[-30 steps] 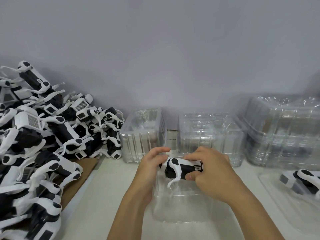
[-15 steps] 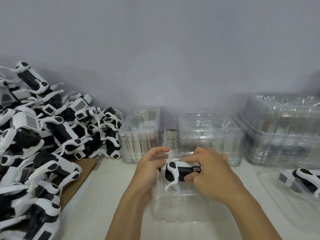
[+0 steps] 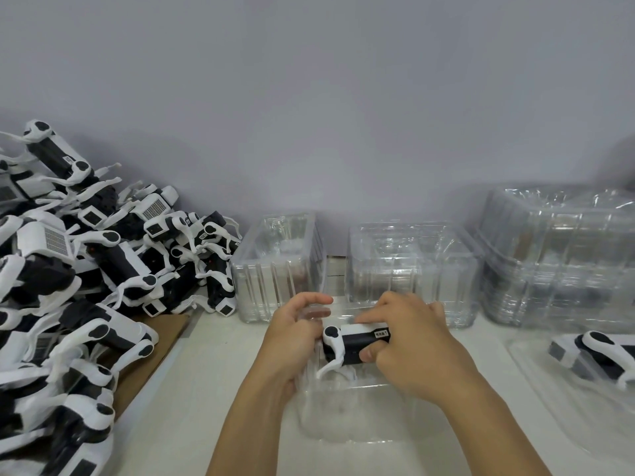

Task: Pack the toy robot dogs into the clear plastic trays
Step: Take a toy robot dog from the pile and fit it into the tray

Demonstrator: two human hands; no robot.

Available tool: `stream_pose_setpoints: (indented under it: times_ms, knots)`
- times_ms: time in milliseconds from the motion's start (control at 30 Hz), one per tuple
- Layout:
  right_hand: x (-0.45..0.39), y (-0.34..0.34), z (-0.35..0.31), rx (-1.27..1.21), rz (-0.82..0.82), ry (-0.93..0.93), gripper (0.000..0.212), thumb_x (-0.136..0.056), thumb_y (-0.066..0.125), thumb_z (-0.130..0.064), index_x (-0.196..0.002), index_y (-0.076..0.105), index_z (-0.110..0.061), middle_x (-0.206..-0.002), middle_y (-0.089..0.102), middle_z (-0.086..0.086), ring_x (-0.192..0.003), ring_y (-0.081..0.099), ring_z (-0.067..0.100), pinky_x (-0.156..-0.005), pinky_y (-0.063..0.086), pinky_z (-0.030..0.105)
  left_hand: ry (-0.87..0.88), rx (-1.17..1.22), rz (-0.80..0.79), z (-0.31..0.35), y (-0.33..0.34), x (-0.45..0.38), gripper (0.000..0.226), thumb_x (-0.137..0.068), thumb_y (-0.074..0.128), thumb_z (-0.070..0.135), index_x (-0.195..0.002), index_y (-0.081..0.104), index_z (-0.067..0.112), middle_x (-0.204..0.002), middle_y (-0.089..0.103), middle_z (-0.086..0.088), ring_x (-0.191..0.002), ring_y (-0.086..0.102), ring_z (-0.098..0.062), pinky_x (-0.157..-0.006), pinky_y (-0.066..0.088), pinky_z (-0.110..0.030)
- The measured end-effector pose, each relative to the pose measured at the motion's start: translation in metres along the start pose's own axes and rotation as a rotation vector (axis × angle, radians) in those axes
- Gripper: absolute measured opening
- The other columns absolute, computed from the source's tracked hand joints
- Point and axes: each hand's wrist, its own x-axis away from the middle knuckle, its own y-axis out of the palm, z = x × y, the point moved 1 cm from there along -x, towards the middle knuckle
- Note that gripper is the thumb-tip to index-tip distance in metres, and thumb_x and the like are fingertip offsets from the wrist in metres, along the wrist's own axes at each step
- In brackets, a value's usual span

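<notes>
I hold one toy robot dog (image 3: 355,341) directly over the open clear tray (image 3: 360,417) on the worktop (image 3: 213,389). My right hand (image 3: 409,341) grasps the dog's black body, thumb underneath and fingers over the white top, so the legs hang free toward the cavity. My left hand (image 3: 292,334) sits at the dog's head end with fingers curled; I cannot tell whether it grips the dog or the tray rim. It probably steadies the alignment. The unpacked dogs (image 3: 79,286) lie heaped to the left. Empty tray stacks (image 3: 412,269) stand behind, near at hand. A packed dog (image 3: 598,355) lies in a tray at right.
</notes>
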Motion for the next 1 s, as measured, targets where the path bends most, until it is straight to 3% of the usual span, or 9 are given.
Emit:
stream_pose_setpoints:
  times_ms: [100, 233, 400, 533, 600, 667, 767, 900, 1000]
  knots:
    - [-0.001, -0.006, -0.001, -0.040, -0.007, 0.012, 0.042, -0.074, 0.080, -0.037, -0.114, 0.067, -0.043, -0.109, 0.049, -0.017, -0.111, 0.041, 0.016, -0.089, 0.043, 0.033, -0.010, -0.015, 0.018, 0.000, -0.001, -0.001, 0.055, -0.080, 0.047, -0.017, -0.085, 0.076, 0.029, -0.108, 0.070, -0.006, -0.086, 0.067, -0.009, -0.071, 0.055, -0.026]
    - [0.001, -0.021, -0.002, -0.190, 0.060, -0.021, 0.033, -0.074, 0.084, -0.042, -0.104, 0.072, -0.039, -0.106, 0.050, -0.023, -0.098, 0.051, 0.000, -0.082, 0.042, 0.016, -0.028, -0.014, 0.030, 0.000, -0.001, 0.000, 0.055, -0.078, 0.049, -0.018, -0.085, 0.077, 0.029, -0.111, 0.069, -0.008, -0.099, 0.067, -0.017, -0.090, 0.056, -0.041]
    - [0.005, -0.015, -0.028, -0.083, 0.086, -0.089, 0.042, -0.073, 0.065, -0.072, -0.099, 0.073, -0.040, -0.092, 0.058, -0.019, -0.103, 0.045, 0.004, -0.091, 0.027, 0.031, -0.017, -0.039, 0.019, 0.003, 0.001, 0.003, 0.056, -0.076, 0.048, -0.016, -0.083, 0.076, 0.032, -0.112, 0.069, -0.008, -0.099, 0.068, -0.020, -0.082, 0.059, -0.035]
    - [0.010, -0.006, -0.049, -0.084, 0.000, -0.120, 0.016, -0.081, 0.071, -0.056, -0.076, 0.064, -0.042, -0.085, 0.058, -0.014, -0.098, 0.046, 0.005, -0.078, 0.016, 0.031, -0.039, -0.010, 0.002, 0.003, 0.001, 0.004, 0.056, -0.075, 0.046, -0.018, -0.085, 0.076, 0.028, -0.113, 0.069, -0.012, -0.095, 0.072, -0.030, -0.076, 0.059, -0.041]
    - [0.009, -0.004, -0.045, -0.097, -0.030, -0.050, 0.008, -0.084, 0.073, -0.046, -0.086, 0.066, -0.044, -0.092, 0.058, -0.016, -0.105, 0.048, 0.011, -0.080, 0.017, 0.031, -0.032, -0.049, 0.001, 0.004, 0.000, 0.005, 0.054, -0.076, 0.049, -0.015, -0.086, 0.076, 0.031, -0.113, 0.070, -0.009, -0.101, 0.069, -0.028, -0.087, 0.060, -0.045]
    - [0.009, -0.003, -0.044, -0.106, -0.040, 0.006, 0.015, -0.085, 0.074, -0.041, -0.099, 0.068, -0.044, -0.099, 0.056, -0.019, -0.111, 0.048, 0.019, -0.084, 0.025, 0.033, -0.027, -0.073, 0.000, 0.004, 0.000, 0.007, 0.053, -0.078, 0.050, -0.013, -0.088, 0.075, 0.032, -0.113, 0.070, -0.007, -0.108, 0.067, -0.027, -0.096, 0.054, -0.053]
    - [0.008, -0.003, -0.044, -0.099, -0.058, 0.011, 0.019, -0.084, 0.077, -0.035, -0.074, 0.062, -0.042, -0.091, 0.057, -0.016, -0.106, 0.052, 0.021, -0.089, 0.030, 0.034, -0.028, -0.075, 0.009, 0.005, -0.001, 0.008, 0.052, -0.078, 0.050, -0.014, -0.088, 0.076, 0.031, -0.113, 0.070, -0.008, -0.109, 0.066, -0.028, -0.097, 0.053, -0.054]
    - [0.007, -0.001, -0.048, -0.056, -0.016, 0.000, 0.035, -0.080, 0.079, -0.034, -0.061, 0.051, -0.039, -0.077, 0.051, -0.016, -0.094, 0.046, 0.010, -0.078, 0.016, 0.031, -0.020, -0.071, 0.010, 0.005, 0.001, 0.008, 0.052, -0.079, 0.051, -0.013, -0.087, 0.075, 0.031, -0.113, 0.070, -0.009, -0.109, 0.066, -0.028, -0.095, 0.055, -0.052]
    - [0.007, 0.001, -0.056, 0.050, -0.013, -0.039, 0.042, -0.078, 0.078, -0.034, -0.053, 0.043, -0.032, -0.070, 0.047, -0.010, -0.077, 0.040, 0.003, -0.070, 0.013, 0.035, -0.024, -0.049, 0.016, 0.004, 0.001, 0.007, 0.051, -0.078, 0.049, -0.013, -0.086, 0.075, 0.030, -0.114, 0.070, -0.009, -0.107, 0.067, -0.028, -0.080, 0.059, -0.044]
